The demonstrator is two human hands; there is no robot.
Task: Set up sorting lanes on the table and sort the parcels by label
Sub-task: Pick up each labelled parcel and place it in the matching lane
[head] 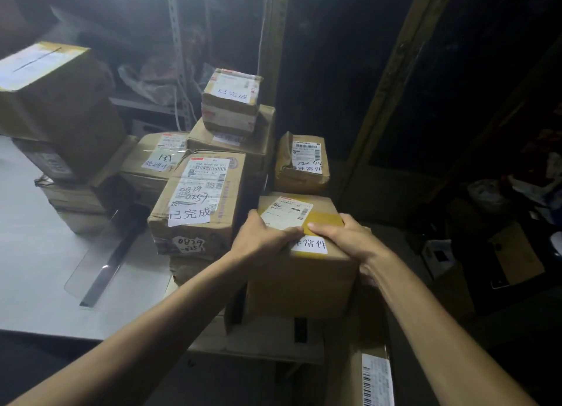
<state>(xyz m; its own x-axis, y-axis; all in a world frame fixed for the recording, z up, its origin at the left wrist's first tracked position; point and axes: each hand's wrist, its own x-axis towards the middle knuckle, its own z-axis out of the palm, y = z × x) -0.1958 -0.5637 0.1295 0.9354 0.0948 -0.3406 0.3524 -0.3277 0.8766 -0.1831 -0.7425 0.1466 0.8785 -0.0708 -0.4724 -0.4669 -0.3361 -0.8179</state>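
On the table's [33, 253] left part a clear plastic stand [91, 265] lies flat, with stacked boxes [60, 125] behind it toward the far edge. Right of them sits a parcel labelled 处理中 [152, 165], then a taller parcel marked 已完成 [197, 205]. Just right of that, past the table's right edge, both hands hold the parcel labelled 常件 [304, 281]. The left hand [264, 238] wraps its top left edge and the right hand [343, 238] its top right edge, thumbs on top. Behind it stands another labelled parcel [301, 165].
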